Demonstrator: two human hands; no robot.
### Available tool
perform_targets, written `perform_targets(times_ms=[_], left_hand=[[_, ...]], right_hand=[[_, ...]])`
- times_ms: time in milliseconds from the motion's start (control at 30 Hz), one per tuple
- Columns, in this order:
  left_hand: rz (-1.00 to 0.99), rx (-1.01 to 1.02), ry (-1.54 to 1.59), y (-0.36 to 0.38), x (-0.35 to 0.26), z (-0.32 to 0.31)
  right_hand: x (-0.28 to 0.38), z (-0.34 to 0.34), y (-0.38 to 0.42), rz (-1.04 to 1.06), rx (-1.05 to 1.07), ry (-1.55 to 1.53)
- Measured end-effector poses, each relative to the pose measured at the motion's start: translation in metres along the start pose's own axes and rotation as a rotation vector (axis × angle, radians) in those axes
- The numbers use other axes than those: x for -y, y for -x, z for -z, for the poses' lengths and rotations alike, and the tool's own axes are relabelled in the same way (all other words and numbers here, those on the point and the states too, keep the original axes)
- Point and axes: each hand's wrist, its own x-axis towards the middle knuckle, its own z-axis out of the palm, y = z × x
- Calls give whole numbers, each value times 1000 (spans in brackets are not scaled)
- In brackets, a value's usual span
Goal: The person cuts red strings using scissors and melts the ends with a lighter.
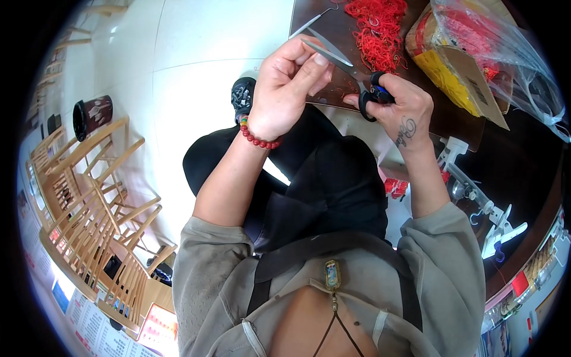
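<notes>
My right hand (410,102) grips a pair of scissors (333,55) by the black handles, with the blades parted and pointing toward my other hand. My left hand (284,89) has thumb and fingers pinched together right beside the blades. Whatever is in that pinch is too small to make out. Just beyond the blades, on the dark table (333,89), lies a tangled pile of red cords (377,35). A thin metal tool with a hooked end (313,22) rests at the table's corner, past my left fingers. Small red scraps are scattered near the scissors.
A cardboard box (476,83) with yellow tape and a clear plastic bag (505,53) of red material stands at the right. A white clamp-like device (476,190) is by my right forearm. Wooden chairs (101,232) and a dark bin (93,118) are at the left.
</notes>
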Motion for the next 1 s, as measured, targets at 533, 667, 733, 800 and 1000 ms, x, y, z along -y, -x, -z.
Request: perform_targets(times_ms=[533, 667, 733, 800, 1000], left_hand=[[173, 184, 690, -7, -12, 7], [180, 234, 769, -8, -12, 11], [161, 245, 798, -8, -11, 12], [140, 229, 855, -7, -9, 10], [140, 185, 857, -7, -8, 9]], right_hand=[[19, -2, 0, -548, -23, -1079], [29, -13, -2, -456, -35, -1254], [34, -16, -3, -430, -32, -1271], [36, -19, -4, -402, -37, -1240], [42, -25, -12, -477, -15, -1198]])
